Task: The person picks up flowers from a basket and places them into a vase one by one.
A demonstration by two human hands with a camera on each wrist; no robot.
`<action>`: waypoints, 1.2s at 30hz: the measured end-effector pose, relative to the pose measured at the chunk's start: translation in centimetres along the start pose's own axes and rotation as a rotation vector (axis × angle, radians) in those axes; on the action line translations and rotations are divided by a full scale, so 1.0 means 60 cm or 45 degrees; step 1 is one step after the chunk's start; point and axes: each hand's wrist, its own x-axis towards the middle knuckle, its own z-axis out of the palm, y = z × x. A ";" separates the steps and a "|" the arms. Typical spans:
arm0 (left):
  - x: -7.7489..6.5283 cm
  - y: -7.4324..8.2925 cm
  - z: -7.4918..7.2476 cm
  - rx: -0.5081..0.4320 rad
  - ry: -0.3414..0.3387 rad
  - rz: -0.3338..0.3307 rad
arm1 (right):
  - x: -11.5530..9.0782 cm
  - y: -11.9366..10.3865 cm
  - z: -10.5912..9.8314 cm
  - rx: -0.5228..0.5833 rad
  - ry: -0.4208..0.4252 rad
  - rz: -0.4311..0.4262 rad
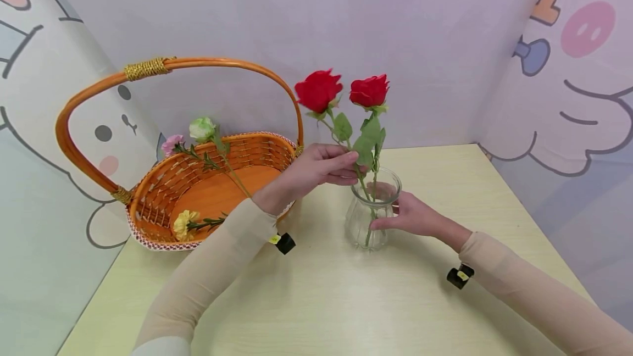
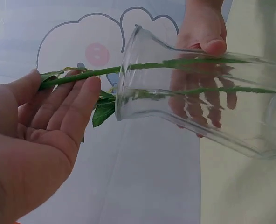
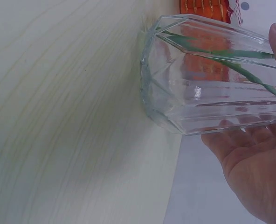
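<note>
A clear ribbed glass vase (image 1: 357, 227) stands upright on the table, with the stems of two red roses inside it. My left hand (image 1: 323, 168) pinches the stem of the left rose (image 1: 318, 92) just above the rim, thumb on one side and fingers behind. Beside it the right rose (image 1: 370, 92) leans against nothing I hold. Round the vase's side curls my right hand (image 1: 415, 214), thumb in front and fingers behind the glass. In the left wrist view both green stems (image 2: 175, 63) run down through the vase's neck.
Left of the vase sits an orange wicker basket (image 1: 158, 196) with a tall arched handle (image 1: 222, 62). A yellow flower (image 1: 185, 225), a pale green-white flower (image 1: 203, 129) and a pink flower (image 1: 172, 144) lie in it. Printed cloth walls (image 1: 425, 43) close off the table's back and sides.
</note>
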 end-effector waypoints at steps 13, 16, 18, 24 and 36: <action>0.027 0.025 0.009 0.162 -0.172 -0.130 | 0.002 -0.001 -0.004 -0.006 -0.011 -0.024; 0.032 0.030 0.009 0.190 -0.194 -0.176 | 0.002 -0.002 -0.005 -0.003 -0.009 -0.016; 0.037 0.032 0.008 0.203 -0.204 -0.207 | 0.002 -0.001 -0.006 0.003 -0.009 -0.016; 0.049 0.031 0.005 0.232 -0.211 -0.271 | 0.002 0.002 -0.004 0.014 -0.017 -0.017; 0.072 0.031 0.011 0.342 -0.204 -0.327 | -0.001 0.003 -0.001 -0.002 -0.011 0.002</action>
